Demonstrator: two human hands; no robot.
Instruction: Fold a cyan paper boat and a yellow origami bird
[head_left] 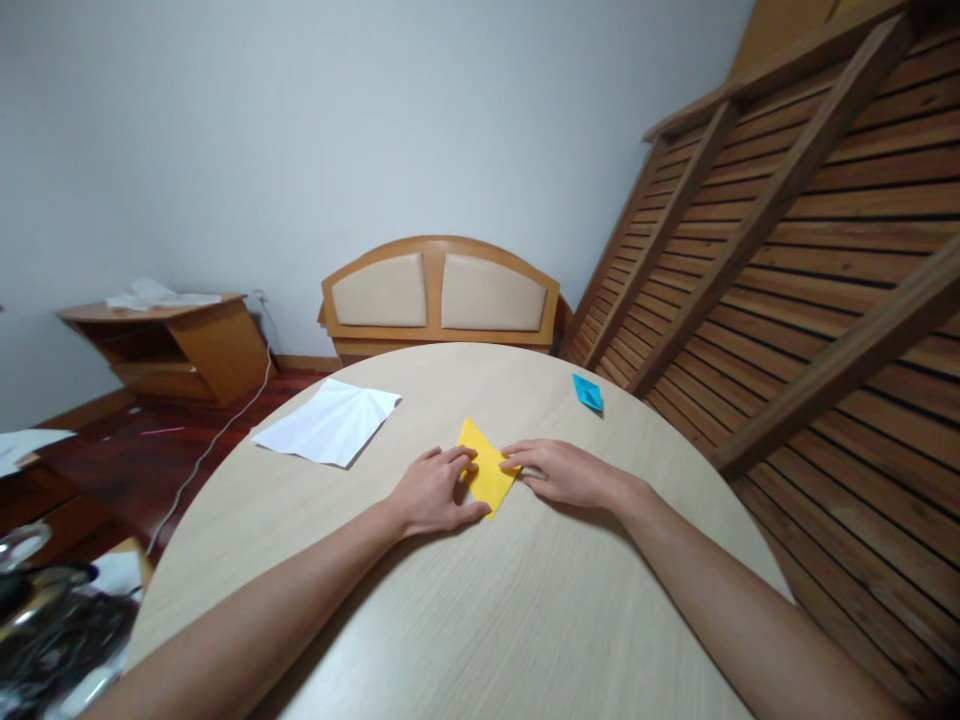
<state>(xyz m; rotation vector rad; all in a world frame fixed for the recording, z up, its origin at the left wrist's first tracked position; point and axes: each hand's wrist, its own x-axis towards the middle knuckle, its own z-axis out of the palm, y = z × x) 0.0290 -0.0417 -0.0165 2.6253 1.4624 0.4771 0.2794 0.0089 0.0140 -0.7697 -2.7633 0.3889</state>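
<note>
A yellow square of paper [489, 478] lies on the round table between my hands, one corner pointing away from me. My left hand [435, 490] rests at its left side with fingers and thumb spread apart, fingertips on the left edge and thumb at the near corner. At the right corner, my right hand [551, 468] has its fingers and thumb closed on the paper's edge. A folded blue paper piece [588, 393] lies farther back to the right. To the left is a creased white sheet of paper [330, 422].
The pale round table [480, 620] spans the front. Behind it stands a padded wooden headboard [435, 290]. A slatted wooden frame [810, 270] leans along the right. On the left are a low cabinet [202, 350], a white cable [225, 430] and dark clutter [60, 610].
</note>
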